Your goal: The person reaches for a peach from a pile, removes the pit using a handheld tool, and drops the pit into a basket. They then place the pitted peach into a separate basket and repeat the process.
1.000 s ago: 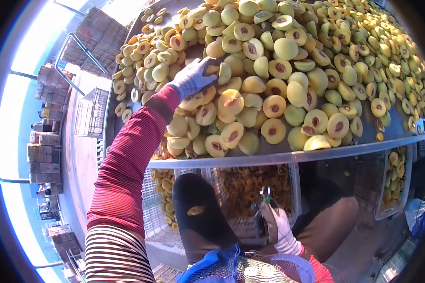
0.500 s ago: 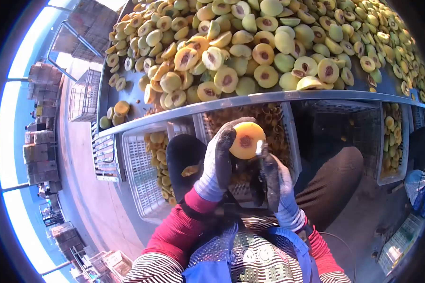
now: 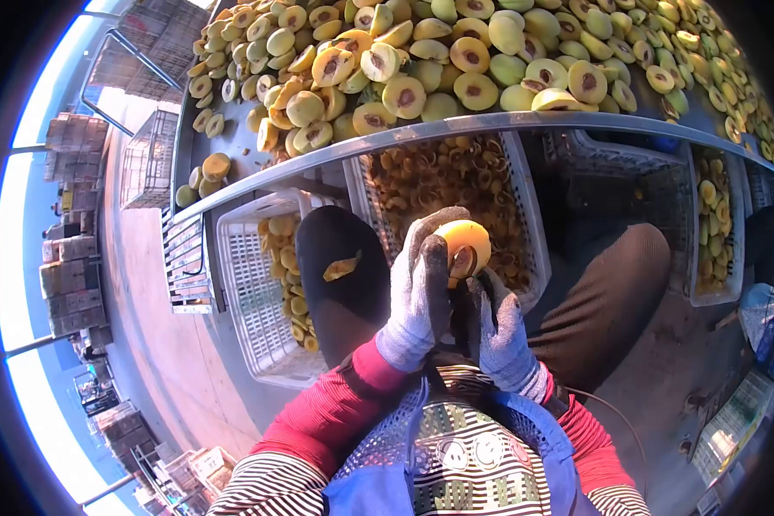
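A halved yellow fruit (image 3: 471,242) with a dark pit area is held up between my hands. My left hand (image 3: 424,279), in a grey glove with dark fingers, wraps round its left side. Close against the fruit's lower right is my right hand (image 3: 497,322), gloved too, with its fingers closed; what it grips is hidden. Below the hands' far side lies a white crate of brown scraps (image 3: 439,181). Many fruit halves (image 3: 404,96) are heaped on the metal table (image 3: 370,142) beyond.
A white crate of yellow halves (image 3: 262,301) stands left of my knee, another (image 3: 714,232) at the far right. A peel scrap (image 3: 342,267) lies on my left knee. Stacked crates (image 3: 73,275) line the far left.
The fruit has moved slightly right and its cut face has turned downward. My right hand has come in lower against it. The view has tipped down, so the table edge sits higher.
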{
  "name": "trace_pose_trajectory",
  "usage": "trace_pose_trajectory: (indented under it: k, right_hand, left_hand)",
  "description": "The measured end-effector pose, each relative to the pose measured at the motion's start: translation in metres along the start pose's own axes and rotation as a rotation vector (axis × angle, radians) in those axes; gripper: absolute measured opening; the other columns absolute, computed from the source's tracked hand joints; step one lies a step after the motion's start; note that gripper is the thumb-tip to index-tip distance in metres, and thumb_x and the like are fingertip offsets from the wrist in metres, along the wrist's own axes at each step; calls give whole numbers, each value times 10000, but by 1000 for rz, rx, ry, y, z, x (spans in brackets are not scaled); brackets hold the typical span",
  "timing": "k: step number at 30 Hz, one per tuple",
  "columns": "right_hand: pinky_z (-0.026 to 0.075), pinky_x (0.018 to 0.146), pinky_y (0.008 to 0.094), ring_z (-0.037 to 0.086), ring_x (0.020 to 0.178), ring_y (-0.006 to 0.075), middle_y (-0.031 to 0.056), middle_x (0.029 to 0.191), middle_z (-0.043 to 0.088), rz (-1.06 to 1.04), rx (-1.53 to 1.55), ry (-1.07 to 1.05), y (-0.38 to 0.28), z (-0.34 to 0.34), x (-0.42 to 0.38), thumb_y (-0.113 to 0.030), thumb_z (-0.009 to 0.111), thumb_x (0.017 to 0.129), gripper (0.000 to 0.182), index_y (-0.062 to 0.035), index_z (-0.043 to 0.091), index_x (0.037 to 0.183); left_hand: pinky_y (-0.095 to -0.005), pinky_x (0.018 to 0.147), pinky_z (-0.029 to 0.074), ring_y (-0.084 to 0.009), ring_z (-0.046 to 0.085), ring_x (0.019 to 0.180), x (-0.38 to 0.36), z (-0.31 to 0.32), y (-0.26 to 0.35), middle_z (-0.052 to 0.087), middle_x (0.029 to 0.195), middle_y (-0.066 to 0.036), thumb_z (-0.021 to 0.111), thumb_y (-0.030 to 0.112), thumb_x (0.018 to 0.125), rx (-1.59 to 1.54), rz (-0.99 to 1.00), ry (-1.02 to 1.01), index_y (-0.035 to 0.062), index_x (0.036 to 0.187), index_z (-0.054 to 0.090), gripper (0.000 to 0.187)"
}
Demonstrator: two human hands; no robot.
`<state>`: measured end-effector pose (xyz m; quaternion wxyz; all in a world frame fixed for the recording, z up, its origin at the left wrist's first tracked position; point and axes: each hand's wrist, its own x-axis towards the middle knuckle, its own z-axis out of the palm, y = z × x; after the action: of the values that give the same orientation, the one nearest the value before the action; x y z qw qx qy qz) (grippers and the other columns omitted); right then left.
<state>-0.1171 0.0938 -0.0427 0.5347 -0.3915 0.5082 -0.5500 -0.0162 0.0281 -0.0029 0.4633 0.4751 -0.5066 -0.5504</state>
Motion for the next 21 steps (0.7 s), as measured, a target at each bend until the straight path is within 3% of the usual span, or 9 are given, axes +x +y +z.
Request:
trace_pose_trajectory:
  k: [3, 6, 8, 9, 15, 17, 18, 19, 21]
  right_hand:
    - [477, 740, 352, 619, 866, 308, 236, 979, 611, -203, -258, 69, 11, -2, -15, -128, 524, 949, 293, 65, 516, 1170]
    - [463, 769, 322, 594, 877, 229, 171, 996, 615, -43, -218, 52, 6, -5, -20, -148, 520, 966, 283, 51, 528, 1168]
    - [457, 755, 300, 548, 842, 148, 98, 956, 606, 427, 255, -146, -5, -14, -17, -173, 523, 974, 278, 38, 544, 1154]
    - [457, 755, 300, 548, 842, 148, 98, 956, 606, 427, 256, -144, -7, -13, -18, -173, 523, 974, 278, 38, 544, 1154]
    - [444, 749, 250, 519, 820, 107, 55, 916, 596, 526, 341, -141, -33, -11, -19, -203, 528, 975, 274, 17, 559, 1135]
    - [439, 601, 212, 527, 635, 108, 48, 756, 582, 686, 459, -174, -42, -13, -20, -335, 514, 975, 342, -3, 577, 1028]
    - [365, 412, 208, 436, 422, 102, 27, 569, 484, 800, 855, -435, -42, -22, -15, -477, 464, 960, 459, -30, 555, 902]
    - [365, 412, 208, 436, 422, 102, 27, 569, 484, 801, 854, -437, -37, -21, -15, -477, 464, 960, 459, -30, 555, 902]
    - [282, 312, 232, 336, 331, 78, -2, 480, 379, 1003, 1470, -573, -23, -14, -16, -552, 400, 952, 525, -57, 515, 825]
  left_hand:
    - [-325, 814, 478, -243, 603, 954, -7, 0, -7, 586, 1082, -179, 440, 338, 982, 95, 67, -23, -39, 1179, 525, 434]
    - [-332, 818, 478, -246, 605, 949, -11, 0, -6, 590, 1075, -175, 436, 322, 984, 95, 96, -33, -42, 1181, 523, 423]
    - [-328, 824, 478, -234, 601, 956, -13, -3, -9, 591, 1080, -168, 416, 371, 985, 377, 188, -55, -36, 1196, 514, 468]
    - [-328, 824, 478, -234, 601, 956, -14, -4, -11, 591, 1080, -168, 416, 371, 985, 377, 188, -57, -36, 1196, 514, 468]
    - [-270, 819, 461, -149, 579, 919, -13, -11, 3, 598, 1029, -101, 419, 492, 968, -182, -224, -209, 10, 1193, 534, 544]
    - [-249, 764, 458, -99, 555, 831, -11, -9, 5, 609, 956, -68, 435, 423, 985, 51, -151, -187, 18, 1138, 569, 454]
    - [-234, 722, 452, -69, 526, 769, -11, -7, 9, 609, 896, -40, 453, 365, 993, 67, -137, -168, 16, 1092, 589, 388]
    - [-234, 722, 452, -69, 526, 769, -11, -9, 9, 609, 896, -40, 453, 365, 993, 66, -137, -165, 16, 1092, 589, 388]
    - [-226, 709, 456, -73, 559, 800, -12, -15, 4, 625, 905, -43, 480, 363, 986, -93, -395, -272, 19, 1124, 578, 384]
